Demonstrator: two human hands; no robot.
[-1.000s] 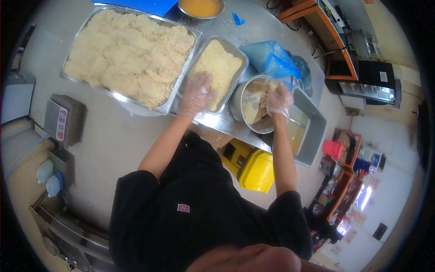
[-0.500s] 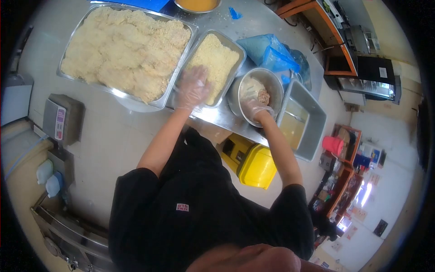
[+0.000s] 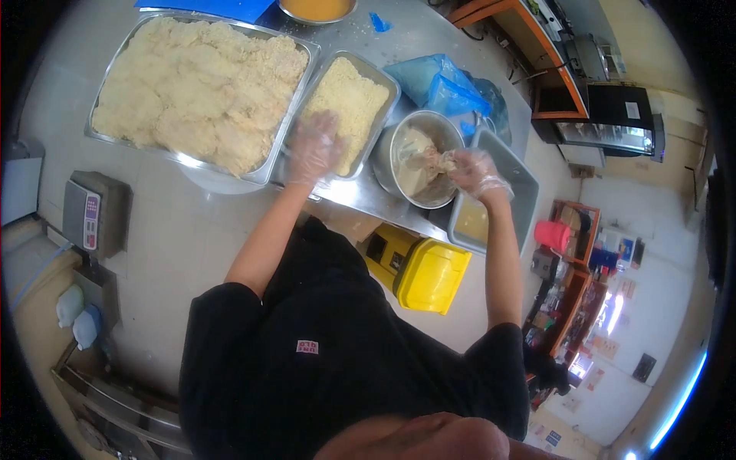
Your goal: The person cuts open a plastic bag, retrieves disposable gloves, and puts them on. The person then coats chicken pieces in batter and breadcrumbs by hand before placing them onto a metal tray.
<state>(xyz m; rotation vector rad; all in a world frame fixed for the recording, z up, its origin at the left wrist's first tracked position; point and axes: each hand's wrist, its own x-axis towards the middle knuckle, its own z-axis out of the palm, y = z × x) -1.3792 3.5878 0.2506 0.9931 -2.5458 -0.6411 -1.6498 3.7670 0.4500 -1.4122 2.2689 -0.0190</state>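
My left hand [image 3: 316, 151], in a clear plastic glove, rests with spread fingers on the pale crumbs [image 3: 349, 100] in the narrow metal tray [image 3: 391, 84]. My right hand [image 3: 474, 172], also gloved, is closed on a piece of meat [image 3: 435, 162] over the right side of the round metal pot [image 3: 391, 172]. Cream-coloured batter [image 3: 414, 172] lies in the pot. Left of the narrow tray, a large metal tray [image 3: 276, 165] holds a heap of crumb-coated pieces [image 3: 192, 84].
A grey tub [image 3: 525, 188] with yellowish liquid stands right of the pot. Behind are a blue plastic bag [image 3: 437, 80] and a bowl of orange liquid [image 3: 317, 9]. A yellow bin [image 3: 437, 276] stands below the table edge. A scale [image 3: 96, 215] is at the left.
My right hand has risen from inside the pot toward its right rim, with the piece of meat in its fingers. My left hand stays on the crumbs. The whole view has shifted slightly.
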